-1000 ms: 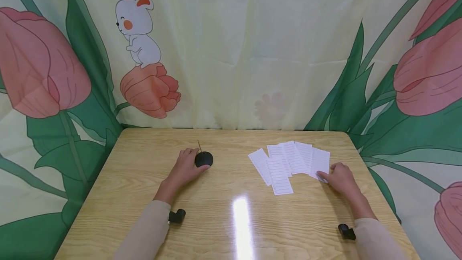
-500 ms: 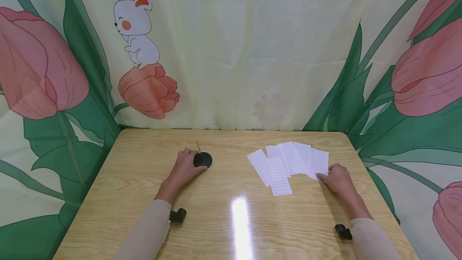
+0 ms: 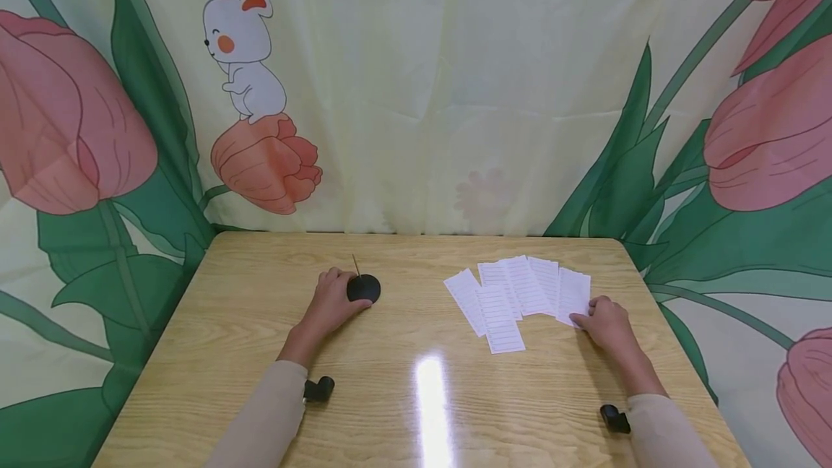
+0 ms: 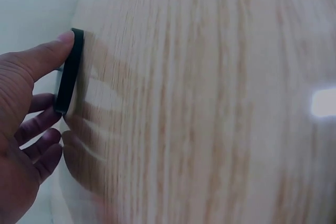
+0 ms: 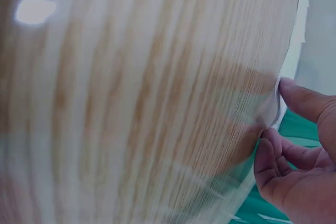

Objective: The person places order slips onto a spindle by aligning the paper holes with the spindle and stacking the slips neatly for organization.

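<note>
In the head view my left hand (image 3: 333, 302) grips a bill spike (image 3: 364, 289) by its round black base, and a thin spike rises from it. The left wrist view shows the base (image 4: 70, 72) edge-on between thumb and fingers. My right hand (image 3: 607, 323) pinches the lower right corner of the rightmost paper slip (image 3: 575, 291), a white slip with printed lines. Seen from the right wrist, the slip (image 5: 272, 107) bends up a little between thumb and fingertips. Several more printed slips (image 3: 500, 316) lie overlapping in a loose fan to its left.
A light wood-grain table (image 3: 364, 396) carries everything, with a bright light reflection near its front. Behind it hangs a curtain (image 3: 390, 92) printed with tulips and a rabbit. Each wrist wears a small black camera (image 3: 318, 389).
My right hand has shifted slightly left at the corner of the rightmost slip. The left hand keeps hold of the spike's base, and the whole head view has drifted a little.
</note>
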{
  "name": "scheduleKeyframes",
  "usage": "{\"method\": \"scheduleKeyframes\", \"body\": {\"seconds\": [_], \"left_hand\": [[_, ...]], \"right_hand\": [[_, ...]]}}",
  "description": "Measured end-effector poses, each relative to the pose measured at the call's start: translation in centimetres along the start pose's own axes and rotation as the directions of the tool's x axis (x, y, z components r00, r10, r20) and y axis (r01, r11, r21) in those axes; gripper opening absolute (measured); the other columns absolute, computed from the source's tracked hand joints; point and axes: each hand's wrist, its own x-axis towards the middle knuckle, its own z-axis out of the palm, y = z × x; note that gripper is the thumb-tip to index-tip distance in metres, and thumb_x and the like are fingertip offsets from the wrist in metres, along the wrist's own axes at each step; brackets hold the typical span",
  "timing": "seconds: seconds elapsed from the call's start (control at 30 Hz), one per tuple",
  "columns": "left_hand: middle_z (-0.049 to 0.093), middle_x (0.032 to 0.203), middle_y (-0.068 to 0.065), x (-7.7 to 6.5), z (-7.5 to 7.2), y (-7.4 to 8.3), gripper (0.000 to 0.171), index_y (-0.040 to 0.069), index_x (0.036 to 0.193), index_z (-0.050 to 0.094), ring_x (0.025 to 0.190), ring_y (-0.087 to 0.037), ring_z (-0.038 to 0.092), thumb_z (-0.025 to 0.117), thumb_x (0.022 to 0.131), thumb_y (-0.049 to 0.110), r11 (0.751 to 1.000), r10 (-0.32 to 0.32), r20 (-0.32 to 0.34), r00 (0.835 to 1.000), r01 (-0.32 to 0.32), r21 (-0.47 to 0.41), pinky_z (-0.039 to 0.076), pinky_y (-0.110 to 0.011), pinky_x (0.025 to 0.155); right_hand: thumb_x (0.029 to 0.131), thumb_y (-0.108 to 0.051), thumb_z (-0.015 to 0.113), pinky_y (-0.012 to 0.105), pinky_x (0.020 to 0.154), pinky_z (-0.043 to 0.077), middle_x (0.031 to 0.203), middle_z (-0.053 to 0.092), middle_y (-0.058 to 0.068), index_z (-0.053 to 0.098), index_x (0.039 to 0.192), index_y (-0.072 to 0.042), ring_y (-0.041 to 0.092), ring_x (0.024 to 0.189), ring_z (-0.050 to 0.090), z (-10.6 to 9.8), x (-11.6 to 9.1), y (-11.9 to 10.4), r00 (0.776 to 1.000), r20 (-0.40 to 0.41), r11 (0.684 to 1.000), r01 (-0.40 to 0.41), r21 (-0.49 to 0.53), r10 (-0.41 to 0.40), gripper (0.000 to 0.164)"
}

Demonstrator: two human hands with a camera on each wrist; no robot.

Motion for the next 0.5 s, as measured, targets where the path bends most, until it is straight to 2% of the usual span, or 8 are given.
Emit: {"method": "scheduleKeyframes", "body": {"seconds": [0.23,0.5], "left_hand": [[0.057,0.128,-0.020,0.09,0.01,0.03,0.070,0.000,0.136,0.062,0.120,-0.038,0.047,0.086,0.084,0.040,1.000,-0.004,0.009,1.000,0.004,-0.001,0.044,-0.052,0.100],[0.057,0.126,-0.019,0.16,0.03,0.03,0.069,0.000,0.135,0.062,0.118,-0.037,0.047,0.086,0.084,0.040,1.000,-0.014,0.012,1.000,0.014,-0.010,0.045,-0.050,0.099]], "right_hand": [[0.099,-0.019,0.068,0.054,0.091,0.050,0.123,0.056,0.041,0.042,0.133,0.024,0.041,0.098,0.054,0.11,-0.09,-0.02,1.000,0.018,0.999,-0.021,0.038,0.020,0.061],[0.098,-0.017,0.069,0.046,0.083,0.048,0.115,0.059,0.036,0.045,0.130,0.021,0.038,0.095,0.053,0.06,0.03,-0.16,0.999,0.026,0.998,-0.020,0.058,0.019,0.055]]}}
